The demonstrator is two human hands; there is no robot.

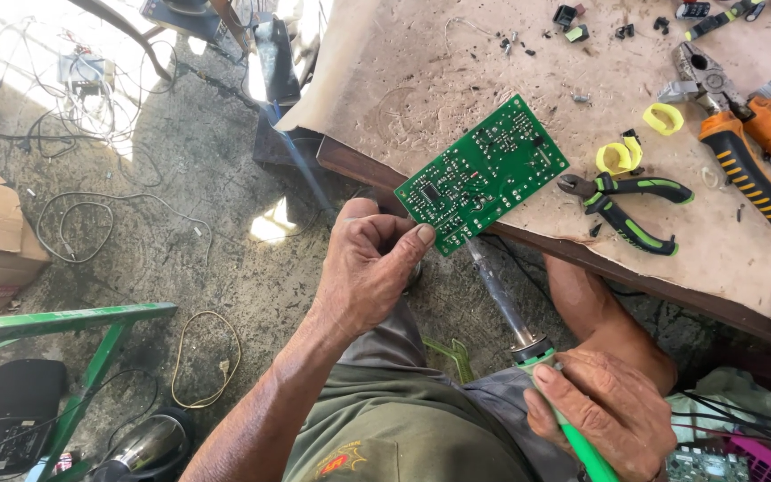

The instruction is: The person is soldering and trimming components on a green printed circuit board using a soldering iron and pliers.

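The worn, pale-topped wooden workbench (457, 80) filled the upper right of the view, its dark front edge running down toward the person's knees, with rough concrete floor and loose cables to the left. On it lay the large orange-and-black-handled pliers (742, 143), the smaller green-and-black-handled cutters (631, 210), 2 scraps of yellow tape (640, 138) and some small dark loose parts near the far edge. The green rectangular printed circuit board (482, 174) was held up over the bench edge, solder side toward the camera, tilted so that 1 corner pointed down. The left hand (368, 268) pinched that lower corner, thumb on the face and fingers curled behind. The right hand (604, 411) was closed around the green handle of the soldering iron with a grey metal barrel (506, 299), whose shaft rose toward the board; its tip was hidden behind the board's lower edge, so contact could not be judged. As a judgement, the board looked already populated and soldered, and the work appeared to be midway, at a touch-up or rework of 1 joint, with nothing visible to show any joint finished.
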